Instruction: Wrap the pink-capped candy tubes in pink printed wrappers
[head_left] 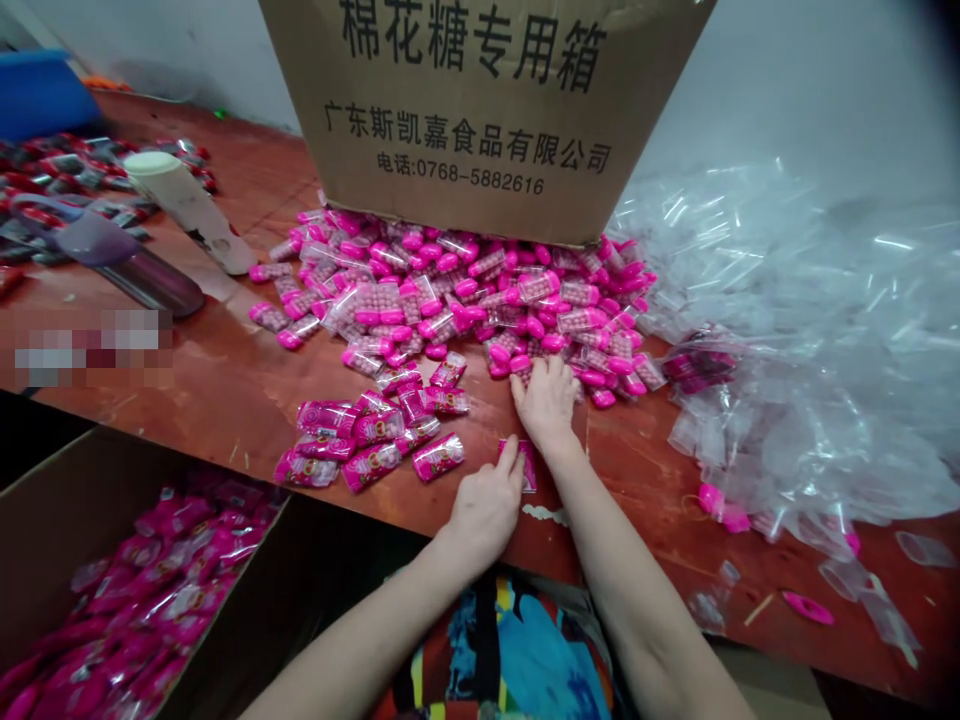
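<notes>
My left hand (487,505) lies at the table's near edge. Two of its fingers reach forward and press a flat pink plastic sleeve (529,468) against the table; the other fingers curl under. Ahead of it, my right hand (547,405) reaches into the front of a heap of small clear candy bottles (450,285) with pink caps and pale beads inside. Its fingers are apart among the bottles, and the fingertips are partly hidden there. To the left of my hands lies a small group of pink-wrapped candy bottles (375,430).
A cardboard box (465,150) stands behind the heap. Clear plastic sheeting and tubes (795,340) cover the right side. An open carton (247,580) of pink-wrapped packs sits below left. A purple bottle (135,260) and a white tumbler (191,210) are at the left.
</notes>
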